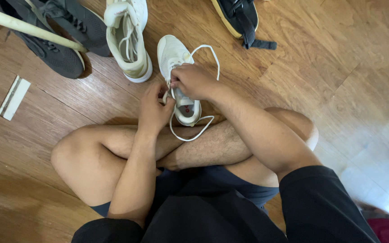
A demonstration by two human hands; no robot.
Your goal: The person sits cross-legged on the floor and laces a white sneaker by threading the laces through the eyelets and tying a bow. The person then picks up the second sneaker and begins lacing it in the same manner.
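The white mesh low-top sneaker (pixel 176 67) lies on the wooden plank floor (pixel 329 67) at the frame's upper centre, just beyond the crossed legs, with both hands at its eyelets. The left hand (pixel 155 109) and right hand (pixel 194 81) each pinch the thin white shoelace (pixel 194 135). The lace's slack loops trail loose, so an uneven tug could, I judge, pull an end out of an eyelet or knot it.

The white mesh sneaker (pixel 175 67) is sitting upright on the wood floor (pixel 320 76), toe pointing away, just beside the cream sneaker (pixel 129 40). Its white lace (pixel 203 49) is looping loose off both sides, one end trailing back toward the heel.
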